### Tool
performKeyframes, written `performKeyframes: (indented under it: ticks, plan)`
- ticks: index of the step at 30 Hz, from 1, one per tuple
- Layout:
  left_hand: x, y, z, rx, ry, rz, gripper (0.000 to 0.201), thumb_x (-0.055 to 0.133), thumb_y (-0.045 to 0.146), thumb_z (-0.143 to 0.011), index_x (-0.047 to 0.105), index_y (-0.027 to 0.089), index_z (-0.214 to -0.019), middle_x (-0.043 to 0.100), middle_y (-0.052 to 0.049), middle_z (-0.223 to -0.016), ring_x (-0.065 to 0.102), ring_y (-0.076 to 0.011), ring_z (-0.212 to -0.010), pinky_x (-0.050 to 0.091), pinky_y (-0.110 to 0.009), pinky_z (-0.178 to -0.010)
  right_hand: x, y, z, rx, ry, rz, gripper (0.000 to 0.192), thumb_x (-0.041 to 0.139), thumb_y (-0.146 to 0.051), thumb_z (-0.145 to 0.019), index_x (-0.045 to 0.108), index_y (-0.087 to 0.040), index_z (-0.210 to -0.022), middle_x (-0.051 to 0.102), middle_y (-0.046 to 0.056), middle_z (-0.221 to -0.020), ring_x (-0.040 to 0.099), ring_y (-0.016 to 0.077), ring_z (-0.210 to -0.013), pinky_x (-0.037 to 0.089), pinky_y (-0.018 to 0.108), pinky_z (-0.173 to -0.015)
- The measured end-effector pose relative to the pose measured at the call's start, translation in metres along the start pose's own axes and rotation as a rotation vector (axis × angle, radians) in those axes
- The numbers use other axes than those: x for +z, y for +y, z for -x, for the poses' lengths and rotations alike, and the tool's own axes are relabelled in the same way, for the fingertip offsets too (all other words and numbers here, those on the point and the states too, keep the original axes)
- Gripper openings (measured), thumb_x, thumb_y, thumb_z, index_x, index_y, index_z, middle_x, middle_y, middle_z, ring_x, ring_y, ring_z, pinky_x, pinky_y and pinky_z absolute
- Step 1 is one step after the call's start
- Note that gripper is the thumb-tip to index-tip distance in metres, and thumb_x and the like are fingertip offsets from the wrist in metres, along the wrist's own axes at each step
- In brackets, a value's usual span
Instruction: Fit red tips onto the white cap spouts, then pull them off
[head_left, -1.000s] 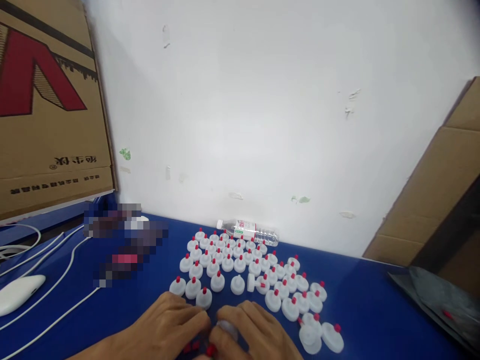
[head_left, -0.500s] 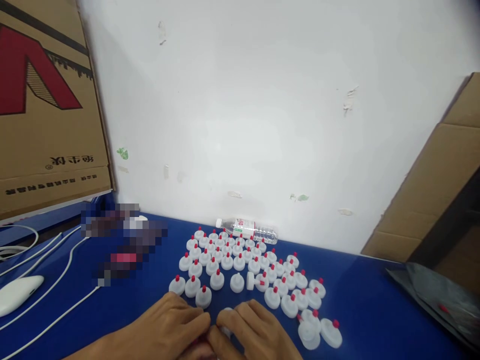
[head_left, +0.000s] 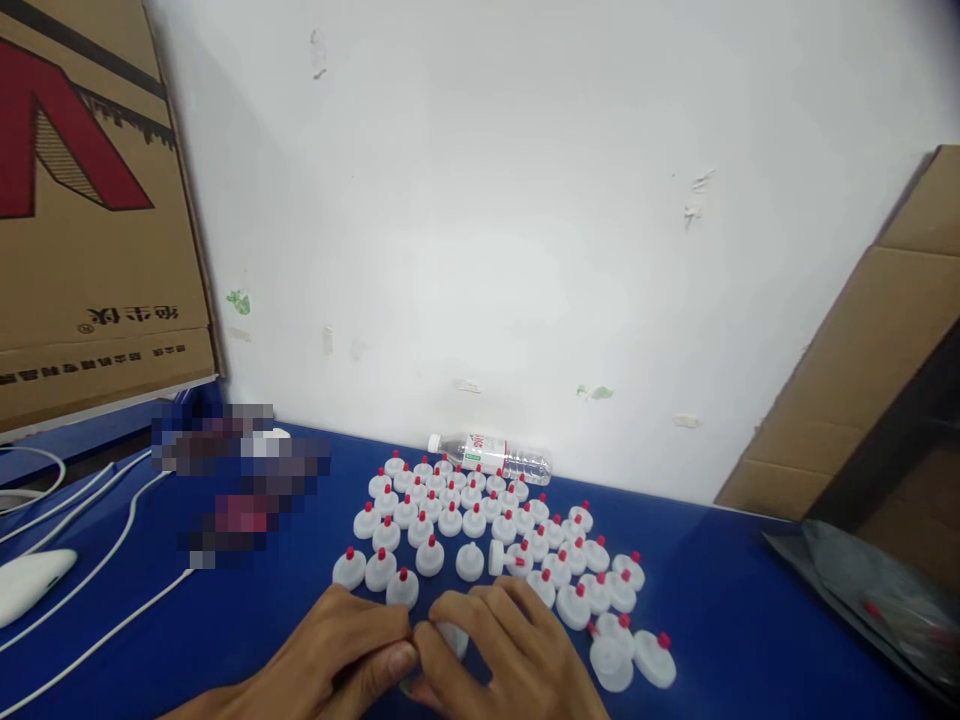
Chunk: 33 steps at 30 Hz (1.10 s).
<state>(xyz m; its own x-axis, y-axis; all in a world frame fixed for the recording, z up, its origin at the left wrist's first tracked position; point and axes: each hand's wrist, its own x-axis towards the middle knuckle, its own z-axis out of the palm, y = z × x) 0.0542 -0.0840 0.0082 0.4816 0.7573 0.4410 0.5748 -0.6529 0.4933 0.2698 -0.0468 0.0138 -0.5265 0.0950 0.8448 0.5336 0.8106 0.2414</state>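
My left hand [head_left: 341,660] and my right hand [head_left: 499,655] meet at the bottom centre over the blue table [head_left: 750,620]. Between their fingertips sits a white cap [head_left: 452,640], mostly covered by my right fingers; my left thumb and forefinger pinch against it. Just beyond the hands stand several white caps with red tips [head_left: 480,520] in rough rows. One cap in the front row [head_left: 470,562] shows no red tip, and another cap [head_left: 504,558] lies on its side.
A clear water bottle [head_left: 491,455] lies against the white wall behind the caps. A cardboard box [head_left: 90,200] stands at the left, another [head_left: 862,380] at the right. White cables [head_left: 112,560] and a white device [head_left: 30,585] lie left; a grey bag [head_left: 877,590] lies right.
The red pieces seen under my hands a second ago are now hidden. My fingers have closed tighter together on the white cap. The view has shifted slightly.
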Motion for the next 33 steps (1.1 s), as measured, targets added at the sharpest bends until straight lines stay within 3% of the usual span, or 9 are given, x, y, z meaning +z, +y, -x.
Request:
performKeyframes:
  ticks: [4,6,9,12,19,23,26,29,33]
  plan:
    - [0.002,-0.01,-0.002,-0.202,0.032,0.095,0.052,0.022,0.05,-0.112,0.05,0.023,-0.077,0.059,0.002,-0.068,0.054,-0.0117,-0.058,0.049,-0.018,-0.053,-0.014,0.019,0.003,0.192,0.031,0.07,0.017,0.056,-0.017,-0.101,0.069,-0.02,-0.111,0.072,0.008,-0.098,0.068,0.0193,-0.081,0.049,0.033,-0.074]
    - [0.001,-0.016,-0.003,-0.223,0.002,0.101,0.048,0.023,0.046,-0.112,0.049,0.023,-0.078,0.059,0.002,-0.071,0.054,-0.0118,-0.06,0.05,-0.018,-0.055,-0.022,0.032,0.005,0.316,-0.017,0.09,0.017,0.057,-0.022,-0.101,0.068,-0.021,-0.115,0.071,0.009,-0.101,0.068,0.0223,-0.086,0.049,0.036,-0.077]
    - [0.001,-0.018,-0.004,-0.077,-0.036,-0.026,0.033,0.037,0.035,-0.108,0.053,0.023,-0.081,0.064,0.002,-0.077,0.06,-0.0142,-0.072,0.051,-0.023,-0.075,-0.025,0.043,0.007,0.449,-0.076,0.05,0.015,0.054,-0.021,-0.101,0.066,-0.023,-0.109,0.07,0.007,-0.103,0.067,0.0237,-0.09,0.048,0.039,-0.083]
    - [0.0,-0.011,-0.006,0.024,-0.086,-0.124,0.014,0.047,0.019,-0.097,0.058,0.025,-0.089,0.066,0.003,-0.079,0.061,-0.0141,-0.071,0.048,-0.025,-0.077,-0.019,0.039,0.008,0.444,-0.127,-0.036,0.014,0.052,-0.016,-0.099,0.063,-0.024,-0.101,0.071,0.003,-0.096,0.067,0.0219,-0.089,0.047,0.038,-0.083]
    - [-0.004,0.005,-0.013,0.07,-0.221,-0.284,0.02,0.061,0.008,-0.082,0.06,0.024,-0.092,0.067,0.001,-0.093,0.065,-0.0188,-0.086,0.05,-0.027,-0.075,-0.005,0.021,0.016,0.435,-0.265,-0.173,0.011,0.052,-0.015,-0.095,0.056,-0.024,-0.091,0.066,-0.002,-0.08,0.066,0.0182,-0.076,0.045,0.041,-0.094]
    - [-0.003,0.005,-0.016,0.063,-0.292,-0.285,0.027,0.069,0.006,-0.079,0.062,0.025,-0.096,0.068,0.001,-0.102,0.064,-0.0217,-0.096,0.051,-0.029,-0.077,-0.006,0.022,0.02,0.487,-0.34,-0.184,0.008,0.058,-0.017,-0.092,0.059,-0.025,-0.092,0.066,0.0,-0.089,0.065,0.0207,-0.086,0.046,0.044,-0.095]
    - [-0.002,0.005,-0.016,0.043,-0.304,-0.281,0.031,0.069,0.005,-0.08,0.064,0.027,-0.101,0.068,0.001,-0.103,0.064,-0.0219,-0.096,0.05,-0.03,-0.077,-0.007,0.026,0.022,0.492,-0.32,-0.158,0.01,0.056,-0.019,-0.094,0.063,-0.025,-0.098,0.067,0.003,-0.096,0.065,0.0227,-0.091,0.047,0.046,-0.093]
    - [-0.003,0.004,-0.016,0.026,-0.335,-0.267,0.03,0.07,0.005,-0.079,0.064,0.027,-0.099,0.067,0.001,-0.104,0.064,-0.0225,-0.098,0.05,-0.031,-0.078,-0.003,0.028,0.026,0.497,-0.276,-0.082,0.018,0.05,-0.018,-0.098,0.067,-0.026,-0.1,0.07,0.006,-0.106,0.065,0.027,-0.104,0.043,0.054,-0.102]
    - [-0.004,0.002,-0.016,0.04,-0.33,-0.244,0.032,0.07,0.006,-0.079,0.063,0.027,-0.101,0.067,0.001,-0.106,0.064,-0.0226,-0.098,0.05,-0.03,-0.079,0.002,0.03,0.034,0.471,-0.334,-0.019,0.019,0.05,-0.022,-0.1,0.069,-0.026,-0.098,0.072,0.007,-0.114,0.063,0.0314,-0.116,0.037,0.065,-0.109]
